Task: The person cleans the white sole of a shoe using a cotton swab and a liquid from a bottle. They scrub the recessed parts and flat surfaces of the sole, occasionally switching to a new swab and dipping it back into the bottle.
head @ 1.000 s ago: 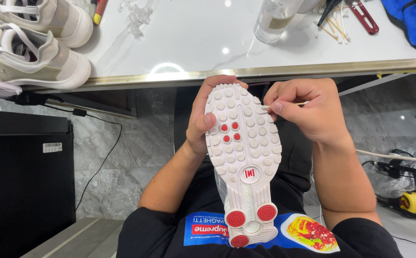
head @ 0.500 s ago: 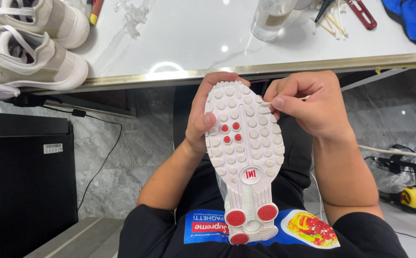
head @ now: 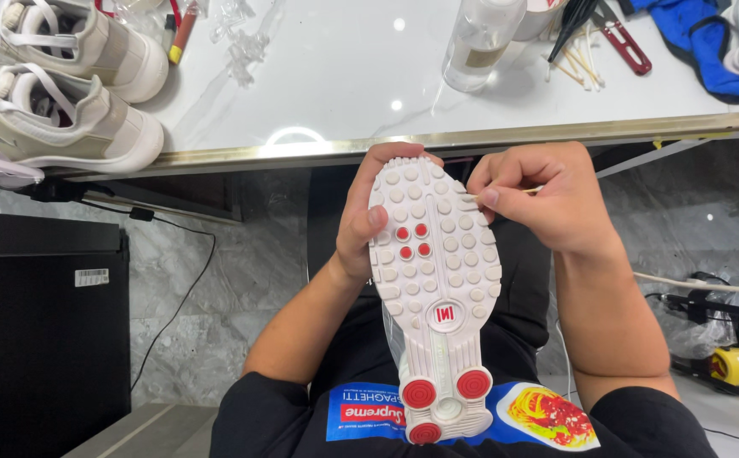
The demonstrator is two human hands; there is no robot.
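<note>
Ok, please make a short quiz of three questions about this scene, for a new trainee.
1. True or false: the white shoe is held sole up.
2. What does the right hand pinch? A) a thin stick B) scissors C) a brush
3. Which hand grips the shoe's side near the toe?

Key
1. True.
2. A; its tip is at the sole's edge.
3. The left hand.

Two beige sneakers sit at the left of a white table; a clear bottle, red pliers and blue cloth lie farther right.
</note>
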